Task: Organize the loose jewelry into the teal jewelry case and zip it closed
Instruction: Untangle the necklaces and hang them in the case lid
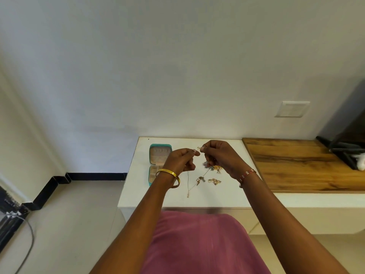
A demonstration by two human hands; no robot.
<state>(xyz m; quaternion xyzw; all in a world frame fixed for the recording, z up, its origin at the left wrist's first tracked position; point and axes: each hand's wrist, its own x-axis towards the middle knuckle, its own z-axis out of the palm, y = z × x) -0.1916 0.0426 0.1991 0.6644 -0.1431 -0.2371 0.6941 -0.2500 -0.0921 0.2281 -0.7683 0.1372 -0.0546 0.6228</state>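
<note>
The teal jewelry case (160,155) lies open on the white table (142,186), its lid up and beige lining showing. My left hand (180,161) and my right hand (219,155) are raised above the table and both pinch the top of a thin gold chain necklace (192,184). The chain hangs down between them, and its cross pendant (200,180) and loose end touch the table. A small gold chain (214,181) and a pile of loose jewelry (214,168) lie under my right hand, partly hidden by it.
A wooden counter (304,165) adjoins the table on the right, with a dark stand (345,151) at its far end. A wall socket plate (292,109) sits above it. Floor and black skirting lie to the left.
</note>
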